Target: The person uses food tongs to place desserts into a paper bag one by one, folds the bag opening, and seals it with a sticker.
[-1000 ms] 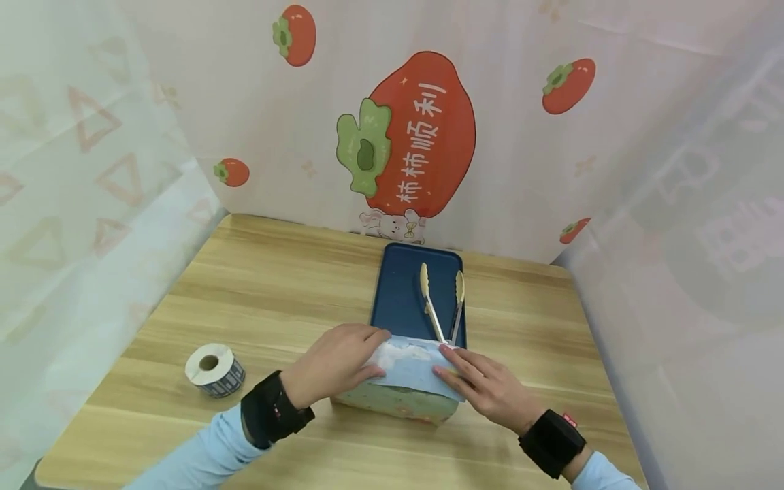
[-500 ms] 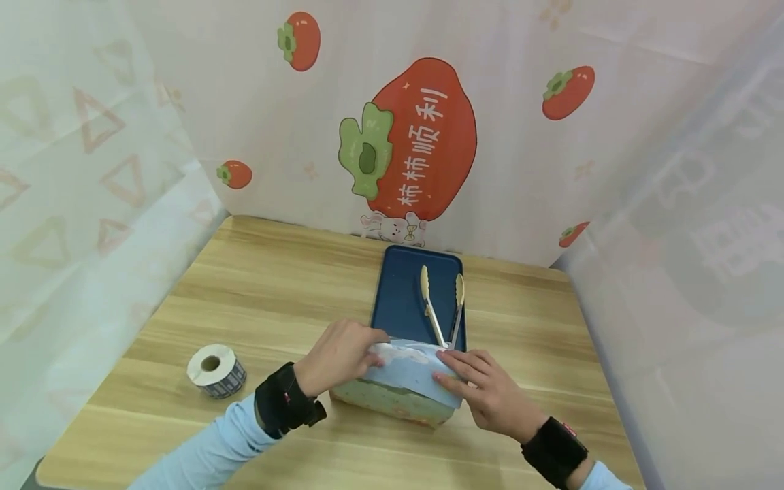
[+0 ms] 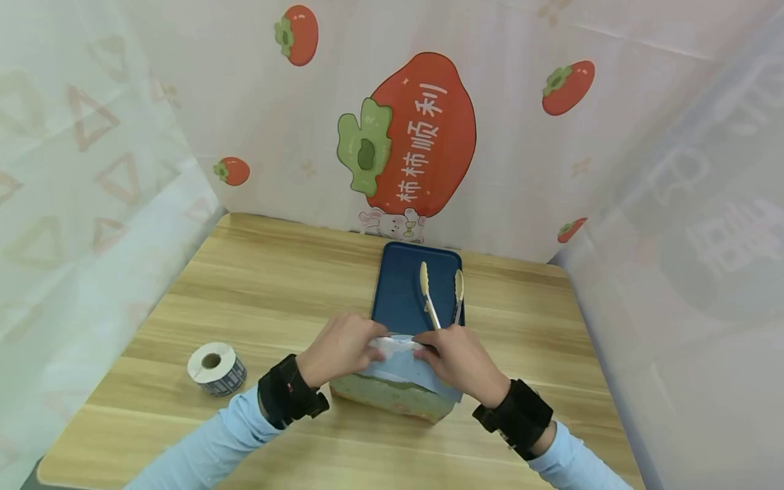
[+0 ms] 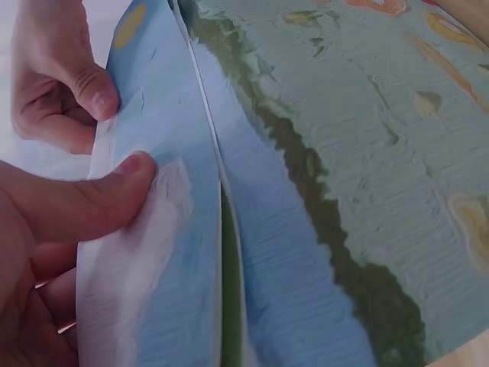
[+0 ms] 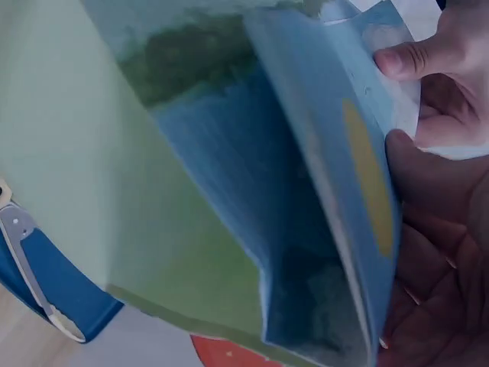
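A paper bag [image 3: 392, 398] printed with a green and blue landscape lies on the wooden table, its sky-blue top folded over as a flap [image 3: 407, 371]. My left hand [image 3: 343, 350] pinches the far folded edge, left of its middle, thumb on the printed face. Close beside it, my right hand [image 3: 465, 361] pinches the same edge with thumb and fingers. In the left wrist view, the flap [image 4: 168, 153] stands slightly off the bag's body [image 4: 367, 138], showing a narrow gap. From the right wrist, the folded end [image 5: 336, 191] gapes open at the side.
Behind the bag lies a dark blue tray [image 3: 398, 292]. Metal tongs with cream tips [image 3: 425, 280] rest on it, their near end hidden behind my right hand. A roll of labels [image 3: 217, 371] sits on the left of the table. A printed curtain [image 3: 508, 170] hangs behind.
My right hand has moved left and away from me, from lying on the flap's right part to pinching its far edge near the middle. The left hand has shifted only slightly.
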Available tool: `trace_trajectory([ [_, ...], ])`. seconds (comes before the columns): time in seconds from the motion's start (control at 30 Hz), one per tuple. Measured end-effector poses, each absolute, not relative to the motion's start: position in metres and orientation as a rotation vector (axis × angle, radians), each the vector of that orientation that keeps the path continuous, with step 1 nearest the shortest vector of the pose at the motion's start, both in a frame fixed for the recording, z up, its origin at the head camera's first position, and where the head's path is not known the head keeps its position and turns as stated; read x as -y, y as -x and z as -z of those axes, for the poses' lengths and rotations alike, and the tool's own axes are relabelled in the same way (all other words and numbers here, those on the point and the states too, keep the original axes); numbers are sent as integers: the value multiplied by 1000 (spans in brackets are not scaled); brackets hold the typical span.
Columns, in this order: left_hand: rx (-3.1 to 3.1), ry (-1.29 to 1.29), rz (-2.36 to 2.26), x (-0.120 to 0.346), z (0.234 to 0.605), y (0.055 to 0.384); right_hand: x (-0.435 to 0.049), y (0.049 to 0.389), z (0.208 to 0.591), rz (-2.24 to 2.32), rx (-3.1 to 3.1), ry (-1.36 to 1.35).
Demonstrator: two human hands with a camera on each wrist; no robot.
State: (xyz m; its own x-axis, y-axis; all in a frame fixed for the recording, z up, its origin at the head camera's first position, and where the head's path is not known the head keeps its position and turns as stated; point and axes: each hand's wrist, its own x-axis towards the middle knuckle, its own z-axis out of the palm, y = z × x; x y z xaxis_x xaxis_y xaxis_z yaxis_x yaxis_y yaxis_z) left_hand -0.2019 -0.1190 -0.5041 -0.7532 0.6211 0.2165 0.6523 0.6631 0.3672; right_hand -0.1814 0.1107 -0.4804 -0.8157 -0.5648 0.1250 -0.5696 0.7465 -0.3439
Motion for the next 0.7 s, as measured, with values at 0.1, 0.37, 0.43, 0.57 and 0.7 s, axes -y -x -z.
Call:
trace_trajectory([
  [0.1, 2824, 1110, 637, 116, 502, 202, -108, 179, 484, -568, 2873, -906],
  [0.37, 2742, 1223, 707, 101, 506, 203, -102, 171, 495, -492, 2811, -779],
  [0.43, 2723, 1195, 698, 100, 507, 202, -99, 172, 496, -502, 2801, -774],
  [0.57, 2675, 1152, 645, 97, 508, 202, -93, 175, 498, -495, 2768, -769],
  [0.7, 2665, 1146, 649, 95, 507, 204, -96, 176, 500, -524, 2759, -750],
])
